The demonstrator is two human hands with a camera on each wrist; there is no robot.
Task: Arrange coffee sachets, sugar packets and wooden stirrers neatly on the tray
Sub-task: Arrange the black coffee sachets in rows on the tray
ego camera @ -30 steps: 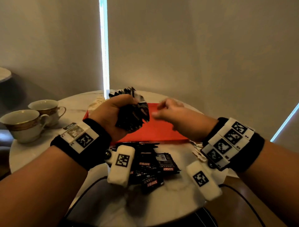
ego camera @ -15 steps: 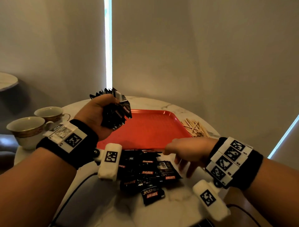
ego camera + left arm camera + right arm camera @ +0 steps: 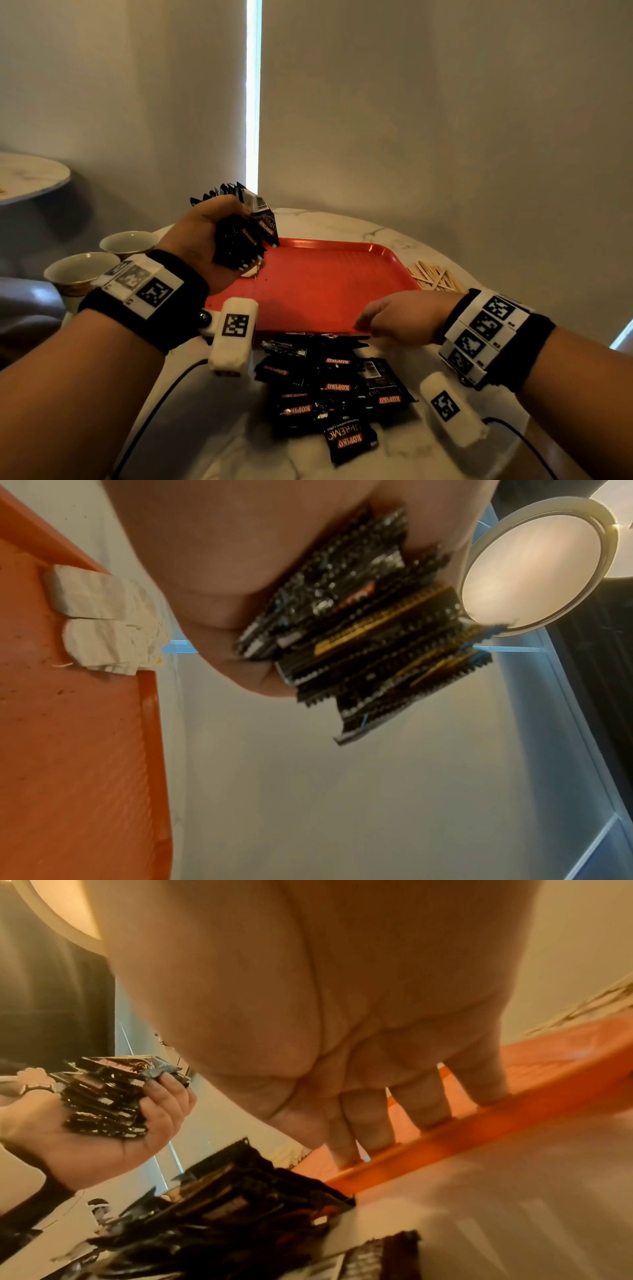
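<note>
My left hand point(image 3: 202, 240) grips a thick stack of black coffee sachets point(image 3: 246, 240) upright above the left part of the red tray point(image 3: 325, 281); the stack point(image 3: 359, 642) shows edge-on in the left wrist view. My right hand point(image 3: 394, 318) is low at the tray's near rim point(image 3: 479, 1123), its straight fingers point(image 3: 424, 1104) touching the rim and holding nothing. A loose pile of coffee sachets point(image 3: 329, 387) lies on the table just in front of the tray, left of that hand. White sugar packets point(image 3: 103, 620) lie at the tray's left edge. Wooden stirrers point(image 3: 433, 279) are heaped right of the tray.
Two gold-rimmed cups, one nearer point(image 3: 78, 274) and one farther point(image 3: 128, 241), stand at the round marble table's left edge point(image 3: 164, 229), behind my left wrist. Cables run off the near edge. A second small table point(image 3: 30, 178) is at far left. Walls stand close behind.
My right hand has left the held stack and dropped back to the tray's near rim beside the loose pile. My left hand still holds its stack, shifted slightly left.
</note>
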